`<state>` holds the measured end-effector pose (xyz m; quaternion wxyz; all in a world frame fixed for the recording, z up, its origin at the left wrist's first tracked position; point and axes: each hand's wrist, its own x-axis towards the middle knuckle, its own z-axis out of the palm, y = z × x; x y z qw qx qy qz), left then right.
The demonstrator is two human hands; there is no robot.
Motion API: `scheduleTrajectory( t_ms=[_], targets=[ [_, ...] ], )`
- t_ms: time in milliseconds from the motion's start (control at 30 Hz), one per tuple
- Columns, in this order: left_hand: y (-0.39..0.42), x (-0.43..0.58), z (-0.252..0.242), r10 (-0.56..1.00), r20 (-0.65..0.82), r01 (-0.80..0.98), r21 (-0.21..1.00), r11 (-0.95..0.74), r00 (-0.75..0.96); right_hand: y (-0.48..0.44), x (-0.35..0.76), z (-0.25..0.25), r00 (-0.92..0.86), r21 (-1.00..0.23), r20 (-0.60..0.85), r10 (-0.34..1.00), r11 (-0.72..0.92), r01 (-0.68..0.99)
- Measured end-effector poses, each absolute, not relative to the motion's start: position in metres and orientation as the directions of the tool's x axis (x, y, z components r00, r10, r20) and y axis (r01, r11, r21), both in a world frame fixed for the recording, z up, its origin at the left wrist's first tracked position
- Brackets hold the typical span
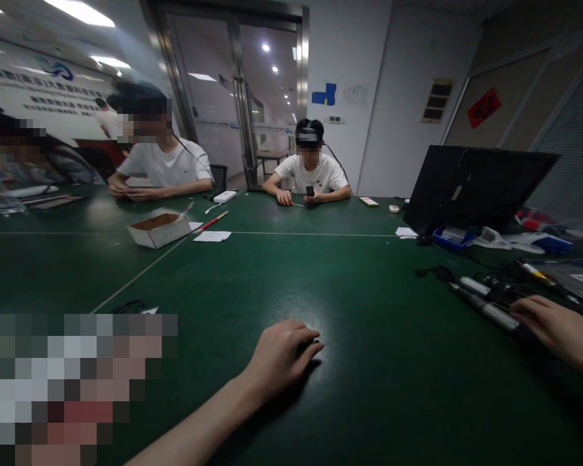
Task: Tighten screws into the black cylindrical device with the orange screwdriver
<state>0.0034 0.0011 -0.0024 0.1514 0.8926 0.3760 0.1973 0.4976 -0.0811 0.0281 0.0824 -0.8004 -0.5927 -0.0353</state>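
My left hand [282,355] rests on the green table [350,285] near its front, fingers curled over a small dark object I cannot make out. My right hand [558,330] reaches to the right and lies on a bundle of tools [490,301] with silver and black handles and black cables. Its fingers bend down over one of the handles.
Two people sit across the table, another at the far left. A cardboard box [158,230], paper slips and a red pen lie mid-table. A black laptop lid [471,184] stands at the right, with a blue tray [451,237] below it.
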Motion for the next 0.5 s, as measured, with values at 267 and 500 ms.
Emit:
scheduleTrajectory(
  t_ms=[267,500],
  targets=[
    [0.001,0.004,0.000,0.735,0.219,0.625,0.406,-0.667,0.642,-0.088,0.515,0.005,0.315,-0.145,0.234,0.920,-0.288,0.947],
    [0.001,0.004,0.000,0.732,0.216,0.621,0.408,-0.669,0.646,-0.092,0.496,0.000,0.339,-0.057,0.329,0.882,-0.340,0.939]
  ],
)
